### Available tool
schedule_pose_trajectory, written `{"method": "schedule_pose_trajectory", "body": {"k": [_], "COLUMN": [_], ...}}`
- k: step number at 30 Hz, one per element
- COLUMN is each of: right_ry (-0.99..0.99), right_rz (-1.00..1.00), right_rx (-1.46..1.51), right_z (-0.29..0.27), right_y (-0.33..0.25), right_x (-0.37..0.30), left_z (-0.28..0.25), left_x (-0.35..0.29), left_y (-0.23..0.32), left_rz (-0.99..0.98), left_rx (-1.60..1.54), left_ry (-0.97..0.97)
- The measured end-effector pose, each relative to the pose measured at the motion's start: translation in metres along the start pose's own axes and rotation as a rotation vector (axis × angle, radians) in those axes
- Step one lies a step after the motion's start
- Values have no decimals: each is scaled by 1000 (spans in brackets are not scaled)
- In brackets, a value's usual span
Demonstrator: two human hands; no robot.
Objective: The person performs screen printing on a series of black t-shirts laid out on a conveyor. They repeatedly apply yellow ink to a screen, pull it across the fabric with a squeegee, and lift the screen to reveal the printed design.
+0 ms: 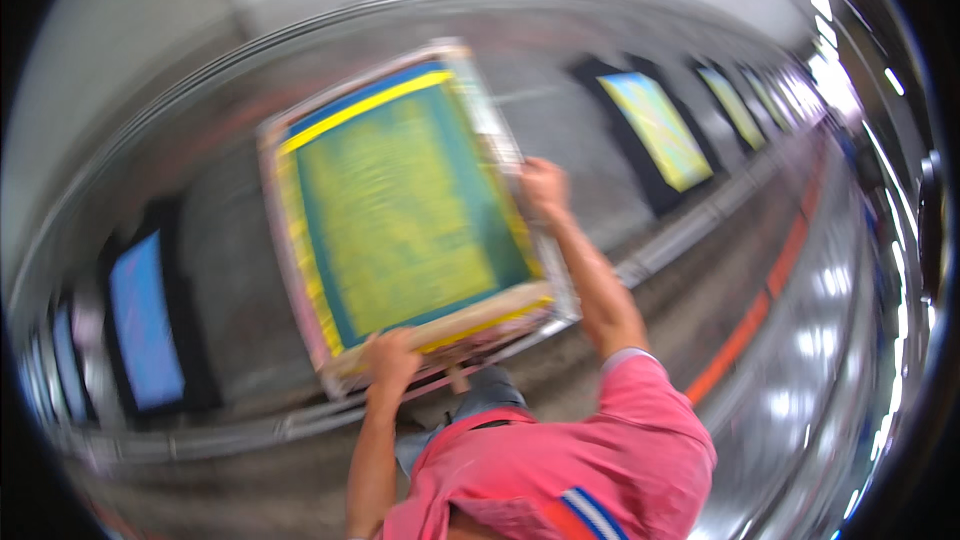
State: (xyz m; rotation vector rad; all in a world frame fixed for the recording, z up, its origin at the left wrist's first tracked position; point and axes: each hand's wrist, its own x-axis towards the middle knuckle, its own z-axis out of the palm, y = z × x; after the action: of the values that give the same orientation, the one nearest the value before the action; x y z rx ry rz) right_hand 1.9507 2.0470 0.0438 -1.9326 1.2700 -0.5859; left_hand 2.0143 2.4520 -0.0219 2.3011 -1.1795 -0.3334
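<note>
A screen-printing frame [475, 90] lies tilted across the long table in front of me. Its mesh [395, 210] is green-blue with a large yellow-green area, and yellow tape borders it. Along the near side of the screen runs a beige bar [480, 313], which looks like a squeegee, though blur softens it. My right hand [543, 186] is closed around the frame's right side. At the near edge, my left hand [393, 355] is closed by the left end of the bar; I cannot tell whether it grips the bar, the frame or both.
On the grey table [545, 110], a black cloth piece [665, 185] with a yellow-blue print lies to the right, with several more beyond. Left of the frame is a black piece with a blue print [147, 320]. A metal rail [690, 230] edges the table; an orange-red line [745, 325] marks the floor.
</note>
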Motion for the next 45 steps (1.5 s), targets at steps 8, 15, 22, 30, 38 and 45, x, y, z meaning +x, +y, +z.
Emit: {"method": "schedule_pose_trajectory", "body": {"k": [8, 15, 22, 30, 38, 45], "right_ry": [39, 33, -102, -126, -94, -104], "right_rz": [-221, -164, -7, 97, 66, 84], "right_rx": [-73, 35, 25, 98, 63, 43], "right_z": [-14, -3, 113, 178, 181, 187], "right_y": [9, 12, -12, -18, -9, -6], "right_x": [-27, -2, -46, -112, -99, -98], "left_z": [-12, -13, -57, -108, -102, -96], "left_x": [-26, -11, -42, -72, -56, -57], "left_y": [-20, -4, -54, -125, -120, -122], "left_rz": [4, -33, -176, -179, -287, -172], "left_rx": [22, 26, 176, 292, 218, 375], "left_ry": [11, 8, -42, -183, -292, -142]}}
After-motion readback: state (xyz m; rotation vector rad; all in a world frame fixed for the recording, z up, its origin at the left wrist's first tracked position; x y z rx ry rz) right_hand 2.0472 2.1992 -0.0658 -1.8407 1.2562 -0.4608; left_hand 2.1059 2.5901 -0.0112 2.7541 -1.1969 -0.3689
